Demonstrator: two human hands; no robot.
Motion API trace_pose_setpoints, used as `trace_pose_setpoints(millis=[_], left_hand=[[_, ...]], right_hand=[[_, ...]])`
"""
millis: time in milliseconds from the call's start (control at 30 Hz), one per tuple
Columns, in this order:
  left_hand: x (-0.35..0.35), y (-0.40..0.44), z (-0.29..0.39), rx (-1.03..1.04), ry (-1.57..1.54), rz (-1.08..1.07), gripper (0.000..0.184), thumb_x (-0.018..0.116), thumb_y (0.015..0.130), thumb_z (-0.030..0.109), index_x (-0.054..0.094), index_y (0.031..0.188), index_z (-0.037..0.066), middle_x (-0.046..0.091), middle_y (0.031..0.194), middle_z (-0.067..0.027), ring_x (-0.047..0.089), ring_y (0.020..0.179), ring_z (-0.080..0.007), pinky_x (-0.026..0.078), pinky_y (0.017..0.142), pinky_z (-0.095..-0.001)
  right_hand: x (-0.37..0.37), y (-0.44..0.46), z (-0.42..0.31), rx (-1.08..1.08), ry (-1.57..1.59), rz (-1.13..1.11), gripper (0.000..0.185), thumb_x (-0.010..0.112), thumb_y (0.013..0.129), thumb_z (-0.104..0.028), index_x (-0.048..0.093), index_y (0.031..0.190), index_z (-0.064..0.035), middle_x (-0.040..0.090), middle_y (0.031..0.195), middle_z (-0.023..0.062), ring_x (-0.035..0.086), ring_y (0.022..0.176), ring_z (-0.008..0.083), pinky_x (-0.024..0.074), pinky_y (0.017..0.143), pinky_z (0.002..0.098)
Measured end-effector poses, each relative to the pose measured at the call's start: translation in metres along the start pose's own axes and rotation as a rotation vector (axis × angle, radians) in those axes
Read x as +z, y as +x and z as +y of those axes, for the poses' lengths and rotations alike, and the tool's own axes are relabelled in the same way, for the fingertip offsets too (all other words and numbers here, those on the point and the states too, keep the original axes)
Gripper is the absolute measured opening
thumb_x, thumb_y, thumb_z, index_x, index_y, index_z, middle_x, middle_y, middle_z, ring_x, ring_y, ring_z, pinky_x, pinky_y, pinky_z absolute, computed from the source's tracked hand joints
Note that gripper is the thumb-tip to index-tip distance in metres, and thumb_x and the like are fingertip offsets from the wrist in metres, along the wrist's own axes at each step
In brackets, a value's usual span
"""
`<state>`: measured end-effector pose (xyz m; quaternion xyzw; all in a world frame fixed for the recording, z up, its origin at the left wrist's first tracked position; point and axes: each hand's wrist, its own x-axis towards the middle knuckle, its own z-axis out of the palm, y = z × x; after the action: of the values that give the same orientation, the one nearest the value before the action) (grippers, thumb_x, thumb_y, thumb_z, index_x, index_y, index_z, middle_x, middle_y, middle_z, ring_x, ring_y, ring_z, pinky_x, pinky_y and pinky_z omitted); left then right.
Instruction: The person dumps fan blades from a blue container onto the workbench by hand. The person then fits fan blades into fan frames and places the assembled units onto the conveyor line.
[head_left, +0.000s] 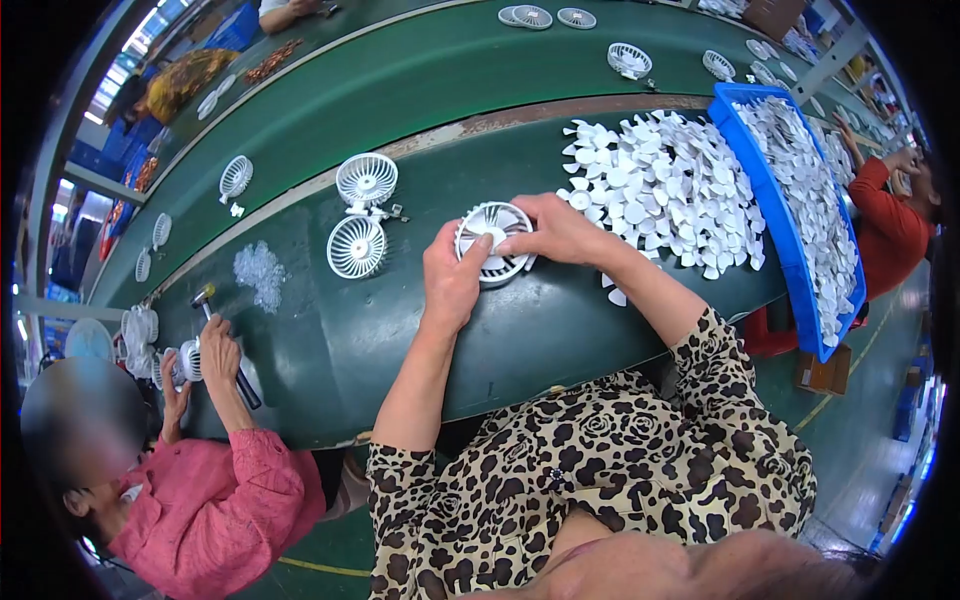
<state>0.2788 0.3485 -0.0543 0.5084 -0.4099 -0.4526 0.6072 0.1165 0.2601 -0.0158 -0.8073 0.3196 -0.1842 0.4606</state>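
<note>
In front of me a round white fan housing (492, 268) with white blades inside it is held just above the green table. My left hand (453, 275) grips its left side, with the thumb pressing near the hub. From the right, my right hand (562, 231) closes round the rim, its thumb also on the blades. To the left lie two white fan grilles, an upper one (366, 180) and a lower one (356, 247), with small parts between them. Many loose white fan blades (665, 185) are heaped right beside my right hand.
A blue tray (790, 235) full of blades stands at the right. Small clear parts (262, 275) lie left. A green conveyor (480, 75) carrying fan parts runs behind. At the left, a co-worker in pink (225, 500) holds a hammer (240, 385); another in red (893, 235) sits right.
</note>
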Motion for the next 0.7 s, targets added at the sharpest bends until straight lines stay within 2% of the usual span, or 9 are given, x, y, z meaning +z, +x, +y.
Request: trace_pose_setpoints(millis=[133, 167, 233, 367, 433, 467, 567, 600, 700], left_hand=[[0.000, -0.002, 0.010, 0.137, 0.378, 0.037, 0.026, 0.063, 0.081, 0.013, 0.058, 0.100, -0.005, 0.066, 0.086, -0.0130, 0.061, 0.080, -0.0157, 0.048, 0.072, -0.0309], [-0.002, 0.000, 0.003, 0.143, 0.367, 0.077, 0.027, 0.064, 0.081, 0.015, 0.058, 0.099, -0.004, 0.065, 0.083, -0.0139, 0.062, 0.079, -0.0199, 0.049, 0.072, -0.0337], [-0.004, 0.002, 0.001, 0.096, 0.378, 0.146, 0.033, 0.062, 0.082, 0.015, 0.055, 0.108, -0.004, 0.064, 0.093, -0.0154, 0.061, 0.085, -0.0199, 0.048, 0.077, -0.0326], [-0.010, 0.007, 0.014, 0.133, 0.189, 0.248, 0.042, 0.058, 0.088, 0.011, 0.045, 0.125, -0.004, 0.058, 0.110, -0.0127, 0.055, 0.091, -0.0128, 0.046, 0.082, -0.0262], [-0.023, 0.015, 0.033, 0.214, 0.308, 0.285, 0.041, 0.059, 0.087, 0.012, 0.047, 0.122, -0.004, 0.059, 0.107, -0.0119, 0.055, 0.090, -0.0146, 0.046, 0.081, -0.0281], [-0.030, 0.022, 0.043, 0.258, 0.392, 0.303, 0.040, 0.059, 0.087, 0.014, 0.047, 0.121, -0.004, 0.059, 0.105, -0.0115, 0.055, 0.089, -0.0149, 0.046, 0.080, -0.0287], [-0.063, 0.061, 0.058, 0.392, 0.961, 0.511, 0.043, 0.060, 0.083, 0.018, 0.049, 0.116, -0.007, 0.053, 0.110, -0.0217, 0.051, 0.105, -0.0366, 0.042, 0.088, -0.0428], [-0.075, 0.075, 0.056, 0.381, 1.132, 0.609, 0.045, 0.061, 0.083, 0.022, 0.049, 0.116, -0.007, 0.053, 0.111, -0.0219, 0.049, 0.110, -0.0366, 0.042, 0.090, -0.0448], [-0.099, 0.109, 0.059, -0.093, 1.384, 0.550, 0.050, 0.062, 0.082, 0.032, 0.053, 0.115, -0.004, 0.057, 0.111, -0.0208, 0.053, 0.108, -0.0368, 0.044, 0.088, -0.0470]], right_hand=[[0.009, 0.002, 0.012, -0.023, 0.022, 0.000, 0.035, 0.074, 0.075, -0.027, 0.061, 0.090, 0.0019, 0.063, 0.077, 0.0074, 0.055, 0.072, 0.0115, 0.0460, 0.066, 0.0296], [0.009, 0.005, 0.015, -0.085, 0.040, 0.034, 0.041, 0.073, 0.070, -0.033, 0.064, 0.086, 0.0028, 0.064, 0.077, 0.0179, 0.063, 0.077, 0.0283, 0.0469, 0.069, 0.0367], [-0.001, 0.019, 0.009, 0.120, 0.072, -0.068, 0.037, 0.077, 0.068, -0.029, 0.066, 0.083, 0.0026, 0.064, 0.074, 0.0129, 0.060, 0.072, 0.0173, 0.0470, 0.066, 0.0325], [-0.040, 0.077, 0.048, 0.049, 0.340, 0.295, 0.035, 0.076, 0.072, -0.028, 0.066, 0.083, 0.0032, 0.063, 0.068, 0.0058, 0.055, 0.061, 0.0109, 0.0451, 0.055, 0.0299], [-0.083, 0.082, 0.037, 0.159, 0.032, 0.427, 0.040, 0.073, 0.074, -0.033, 0.063, 0.084, 0.0034, 0.064, 0.072, 0.0132, 0.060, 0.062, 0.0209, 0.0477, 0.059, 0.0334], [-0.096, 0.085, 0.048, 0.103, -0.367, 0.513, 0.041, 0.073, 0.072, -0.033, 0.063, 0.089, 0.0025, 0.064, 0.086, 0.0196, 0.062, 0.082, 0.0311, 0.0494, 0.069, 0.0412], [-0.101, 0.058, 0.050, 0.204, -0.774, 0.382, 0.041, 0.073, 0.069, -0.029, 0.064, 0.097, -0.0010, 0.061, 0.104, 0.0222, 0.055, 0.102, 0.0395, 0.0483, 0.081, 0.0484], [-0.100, 0.054, 0.053, 0.244, -0.821, 0.303, 0.040, 0.073, 0.068, -0.027, 0.065, 0.098, -0.0020, 0.060, 0.105, 0.0219, 0.054, 0.103, 0.0400, 0.0485, 0.082, 0.0487], [-0.095, 0.051, 0.077, 0.201, -0.810, 0.362, 0.025, 0.066, 0.071, -0.013, 0.064, 0.092, -0.0005, 0.062, 0.099, 0.0219, 0.055, 0.100, 0.0396, 0.0494, 0.080, 0.0468]])
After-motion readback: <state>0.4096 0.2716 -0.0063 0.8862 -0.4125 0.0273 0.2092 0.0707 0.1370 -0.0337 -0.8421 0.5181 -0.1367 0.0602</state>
